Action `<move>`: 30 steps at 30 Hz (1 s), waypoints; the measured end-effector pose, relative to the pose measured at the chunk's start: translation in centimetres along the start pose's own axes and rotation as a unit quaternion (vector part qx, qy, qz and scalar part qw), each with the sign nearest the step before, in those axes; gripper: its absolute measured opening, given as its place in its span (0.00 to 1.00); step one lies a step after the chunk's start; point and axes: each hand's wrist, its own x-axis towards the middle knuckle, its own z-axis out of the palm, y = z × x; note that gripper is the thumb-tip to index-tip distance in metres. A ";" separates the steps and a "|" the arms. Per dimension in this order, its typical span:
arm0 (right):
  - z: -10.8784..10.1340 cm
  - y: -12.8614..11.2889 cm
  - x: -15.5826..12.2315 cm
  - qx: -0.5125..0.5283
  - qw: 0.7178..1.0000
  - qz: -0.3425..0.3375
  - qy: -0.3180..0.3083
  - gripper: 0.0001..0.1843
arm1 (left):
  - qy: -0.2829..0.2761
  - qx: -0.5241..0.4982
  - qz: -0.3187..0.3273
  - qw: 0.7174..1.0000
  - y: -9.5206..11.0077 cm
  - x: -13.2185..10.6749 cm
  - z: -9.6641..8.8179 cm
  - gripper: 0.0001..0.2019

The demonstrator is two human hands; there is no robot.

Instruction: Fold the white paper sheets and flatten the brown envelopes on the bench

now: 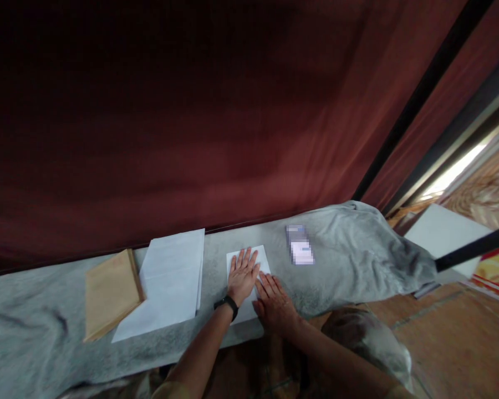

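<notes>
A narrow white sheet of paper (258, 252), perhaps folded, lies on the grey cloth in front of me. My left hand (243, 276), with a black band at the wrist, rests flat on it, fingers stretched out. Beside it, my right hand (275, 302) lies across the paper's right edge, its fingers extended and near my left thumb. Both palms face down and hide much of the sheet. Left of my hands is a stack of larger white paper sheets (170, 282), and a pile of brown envelopes (110, 288) touches its left side.
A phone (300, 245), blurred out, lies right of my hands on the grey cloth (341, 249) covering the long surface. A dark red curtain (233, 138) hangs behind. Dark poles (416, 105) and a white board (444, 235) stand at right, above the tiled floor (449, 338).
</notes>
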 end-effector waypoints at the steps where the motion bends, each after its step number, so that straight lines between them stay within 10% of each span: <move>1: -0.1 0.0 0.0 -0.002 1.000 0.000 -0.005 0.30 | 0.001 0.003 -0.001 1.000 -0.1 0.1 0.0 0.27; 9: -0.3 0.1 -0.2 -0.011 1.000 0.000 -0.011 0.30 | 0.012 0.009 -0.002 1.000 -0.9 -0.6 -0.5 0.28; 18: -0.5 0.0 -0.3 -0.028 1.000 0.005 0.006 0.31 | 0.069 0.022 -0.014 0.997 -3.9 -7.3 -0.3 0.27; 30: -0.9 -0.1 0.4 -0.022 1.000 0.015 -0.014 0.27 | 0.051 0.021 0.047 0.997 -1.4 -11.1 -1.7 0.27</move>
